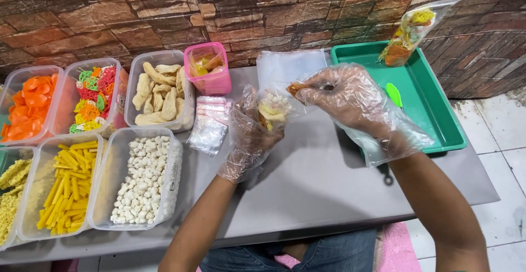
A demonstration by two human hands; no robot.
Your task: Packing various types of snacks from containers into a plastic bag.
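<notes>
Both my hands wear loose clear plastic gloves. My left hand (249, 140) grips a small clear bag of mixed crackers (272, 110) from below. My right hand (350, 99) is just right of it, fingers pinched on an orange cracker piece (297, 88) at the bag's mouth. Both are held above the grey table (312, 184).
Clear tubs at left hold orange chips (27, 107), coloured wheel crackers (92, 99), beige crackers (159, 91), yellow sticks (66, 187), white puffs (143, 179). A pink tub (208, 69), a stack of small bags (208, 127), a green tray (433, 102) with a filled bag (408, 33).
</notes>
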